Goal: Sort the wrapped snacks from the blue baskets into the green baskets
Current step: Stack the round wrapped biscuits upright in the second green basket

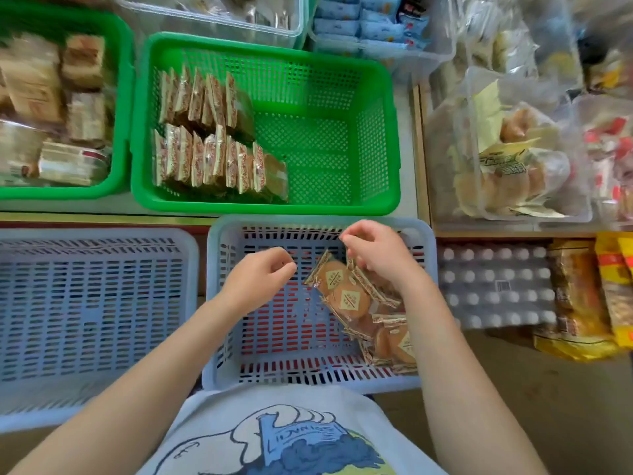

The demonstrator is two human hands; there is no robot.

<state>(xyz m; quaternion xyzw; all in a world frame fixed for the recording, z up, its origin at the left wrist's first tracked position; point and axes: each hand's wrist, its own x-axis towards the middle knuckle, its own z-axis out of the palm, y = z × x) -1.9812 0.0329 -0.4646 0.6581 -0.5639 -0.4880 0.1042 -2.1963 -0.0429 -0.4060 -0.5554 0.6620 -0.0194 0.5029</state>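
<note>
The green basket point(373, 132) lies beyond both hands. The blue basket point(219, 303) surrounds them. Right hand point(373, 255) pinches a wrapped snack point(364, 286) (others lie below); left hand point(262, 279) hangs loosely curled, empty.

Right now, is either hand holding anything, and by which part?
The right hand pinches a wrapped snack by its top edge, over the blue basket. The left hand holds nothing.
</note>
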